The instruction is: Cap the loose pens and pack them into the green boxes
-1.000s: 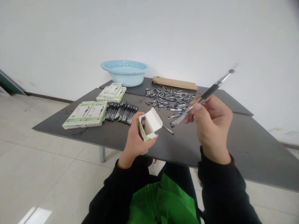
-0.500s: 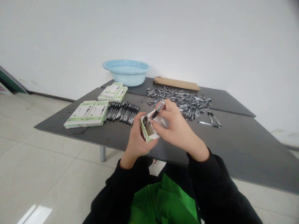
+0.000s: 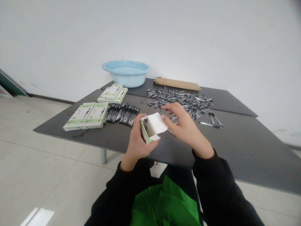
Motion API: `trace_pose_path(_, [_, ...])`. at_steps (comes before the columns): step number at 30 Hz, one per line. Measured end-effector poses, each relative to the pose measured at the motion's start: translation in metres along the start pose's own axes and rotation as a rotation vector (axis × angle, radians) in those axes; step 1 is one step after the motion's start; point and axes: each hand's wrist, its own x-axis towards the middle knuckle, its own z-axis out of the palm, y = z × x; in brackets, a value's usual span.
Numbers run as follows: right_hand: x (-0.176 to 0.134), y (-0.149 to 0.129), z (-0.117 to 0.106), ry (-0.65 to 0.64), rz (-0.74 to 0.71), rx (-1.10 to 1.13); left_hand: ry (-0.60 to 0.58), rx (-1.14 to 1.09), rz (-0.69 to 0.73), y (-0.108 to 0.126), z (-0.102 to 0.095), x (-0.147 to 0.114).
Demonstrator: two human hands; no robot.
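My left hand (image 3: pixel 137 138) grips a small white and green pen box (image 3: pixel 152 130), tilted with its open end up and the white flap folded out. Dark pens show inside along the box's left wall; how many is hidden. Just right of the flap, my right hand (image 3: pixel 182 125) is open, fingers apart, with nothing in it. Beyond it a large heap of black and clear pens (image 3: pixel 188 102) lies loose on the table. A neat row of pens (image 3: pixel 122 113) lies left of the box.
Closed pen boxes (image 3: pixel 86 116) lie at the left, with more stacked boxes (image 3: pixel 113 93) behind. A light blue basin (image 3: pixel 128 78) and a brown cardboard piece (image 3: pixel 177 84) stand at the back of the dark table (image 3: pixel 246 147). A few pens (image 3: pixel 215 120) lie apart at the right.
The pen my right hand held over the box has gone from its fingers. That hand has drawn back to the right and opened. My left hand still holds the box.
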Motion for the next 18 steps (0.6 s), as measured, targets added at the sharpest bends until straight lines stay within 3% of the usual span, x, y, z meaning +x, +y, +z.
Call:
trace_pose_path(4, [-0.003, 0.038, 0.007, -0.110, 0.194, -0.117, 0.002, 0.016, 0.007, 0.001, 0.000, 0.000])
trace_pose_path(9, [-0.010, 0.074, 0.039, -0.332, 0.414, -0.405, 0.004, 0.011, -0.003, 0.000, 0.000, 0.000])
trace_pose_path(14, [-0.015, 0.074, 0.059, -0.466, 0.476, -0.547, 0.010, 0.001, 0.020, -0.001, 0.001, -0.001])
trace_pose_path(18, [-0.019, 0.066, 0.053, -0.534, 0.465, -0.580, 0.003, -0.003, 0.009, -0.001, 0.000, -0.001])
